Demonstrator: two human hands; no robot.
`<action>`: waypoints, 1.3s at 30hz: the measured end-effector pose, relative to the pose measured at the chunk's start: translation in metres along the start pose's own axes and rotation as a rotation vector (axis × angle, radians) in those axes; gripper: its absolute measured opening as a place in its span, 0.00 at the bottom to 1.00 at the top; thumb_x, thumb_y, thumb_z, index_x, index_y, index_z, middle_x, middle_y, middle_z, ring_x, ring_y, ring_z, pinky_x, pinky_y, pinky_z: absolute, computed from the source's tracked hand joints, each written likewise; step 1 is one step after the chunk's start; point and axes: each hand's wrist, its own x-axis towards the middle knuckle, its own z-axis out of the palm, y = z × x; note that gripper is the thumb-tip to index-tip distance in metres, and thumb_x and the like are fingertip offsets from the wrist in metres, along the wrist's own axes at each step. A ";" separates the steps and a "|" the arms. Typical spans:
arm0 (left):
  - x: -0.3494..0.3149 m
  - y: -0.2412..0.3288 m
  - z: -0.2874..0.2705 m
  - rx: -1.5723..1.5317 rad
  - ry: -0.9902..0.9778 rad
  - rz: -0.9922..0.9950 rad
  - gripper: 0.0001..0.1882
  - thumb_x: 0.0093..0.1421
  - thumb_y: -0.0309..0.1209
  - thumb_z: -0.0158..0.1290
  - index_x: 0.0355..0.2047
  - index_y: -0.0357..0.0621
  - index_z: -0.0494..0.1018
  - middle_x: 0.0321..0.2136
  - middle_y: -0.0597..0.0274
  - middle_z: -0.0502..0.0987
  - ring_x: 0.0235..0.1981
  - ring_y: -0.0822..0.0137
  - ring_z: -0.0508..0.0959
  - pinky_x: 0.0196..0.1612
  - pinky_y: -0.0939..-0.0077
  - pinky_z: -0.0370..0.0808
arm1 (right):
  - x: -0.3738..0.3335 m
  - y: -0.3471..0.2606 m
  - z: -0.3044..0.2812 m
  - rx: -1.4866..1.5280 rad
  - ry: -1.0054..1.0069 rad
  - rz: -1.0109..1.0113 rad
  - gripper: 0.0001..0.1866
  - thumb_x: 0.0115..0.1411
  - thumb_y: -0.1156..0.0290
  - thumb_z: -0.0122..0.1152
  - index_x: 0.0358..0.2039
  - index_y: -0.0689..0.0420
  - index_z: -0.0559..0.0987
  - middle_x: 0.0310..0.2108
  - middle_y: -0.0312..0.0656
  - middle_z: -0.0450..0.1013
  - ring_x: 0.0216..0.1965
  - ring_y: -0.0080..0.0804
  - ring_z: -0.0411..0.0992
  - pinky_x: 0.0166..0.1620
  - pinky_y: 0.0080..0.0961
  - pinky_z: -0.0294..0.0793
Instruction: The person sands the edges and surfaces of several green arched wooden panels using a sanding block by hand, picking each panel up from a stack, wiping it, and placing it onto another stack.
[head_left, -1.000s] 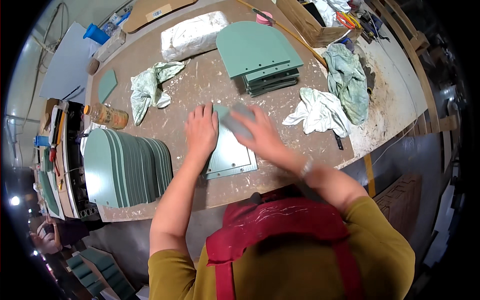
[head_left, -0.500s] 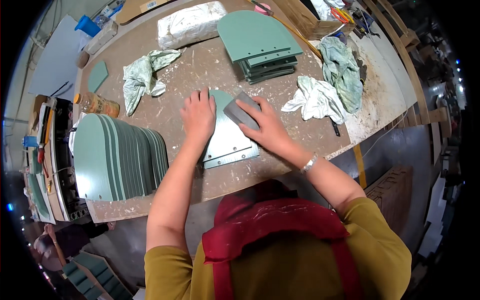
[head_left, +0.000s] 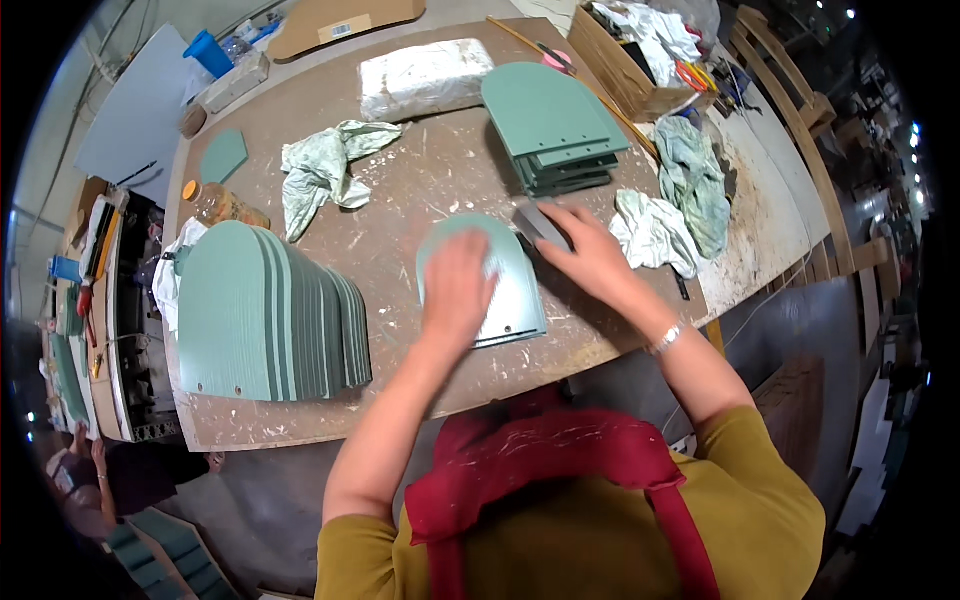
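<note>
A pale green arched panel [head_left: 520, 305] lies flat on the brown worktable [head_left: 420, 180] in front of me. My left hand [head_left: 457, 290] presses flat on its middle, fingers spread. My right hand [head_left: 590, 250] sits at the panel's upper right edge and grips a small grey block [head_left: 538, 222]. A fanned row of the same green panels [head_left: 265, 315] lies to the left. A stack of the same panels [head_left: 555, 130] rests at the back right.
Crumpled pale green rags lie at the back left [head_left: 325, 170] and at the right [head_left: 690, 185]. A white wrapped bundle [head_left: 425, 78] sits at the far edge, a bottle [head_left: 220, 205] at the left, and a cardboard box [head_left: 640, 50] at the back right.
My right hand with the grey block has slid from the panel's top toward its upper right edge. My left hand has shifted down to the panel's middle.
</note>
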 end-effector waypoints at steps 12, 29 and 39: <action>-0.058 0.011 0.019 0.008 -0.109 0.065 0.34 0.61 0.50 0.53 0.63 0.47 0.64 0.62 0.61 0.67 0.64 0.57 0.64 0.66 0.52 0.55 | 0.036 -0.122 0.102 -0.427 -0.317 -0.686 0.22 0.55 0.57 0.61 0.50 0.49 0.79 0.48 0.54 0.72 0.53 0.51 0.70 0.53 0.45 0.71; -0.068 0.041 0.042 -0.226 0.009 -0.106 0.30 0.59 0.29 0.43 0.64 0.48 0.64 0.66 0.60 0.62 0.66 0.60 0.61 0.68 0.48 0.52 | 0.040 -0.103 0.061 -0.302 -0.645 -0.975 0.23 0.53 0.57 0.64 0.51 0.45 0.81 0.56 0.48 0.69 0.54 0.47 0.68 0.53 0.44 0.69; -0.075 0.033 0.071 -0.177 0.102 -0.220 0.29 0.61 0.31 0.45 0.64 0.48 0.64 0.63 0.56 0.65 0.65 0.58 0.62 0.67 0.56 0.56 | 0.035 -0.110 0.080 -0.321 -0.607 -0.943 0.16 0.54 0.56 0.61 0.41 0.48 0.83 0.46 0.47 0.72 0.54 0.47 0.70 0.52 0.53 0.70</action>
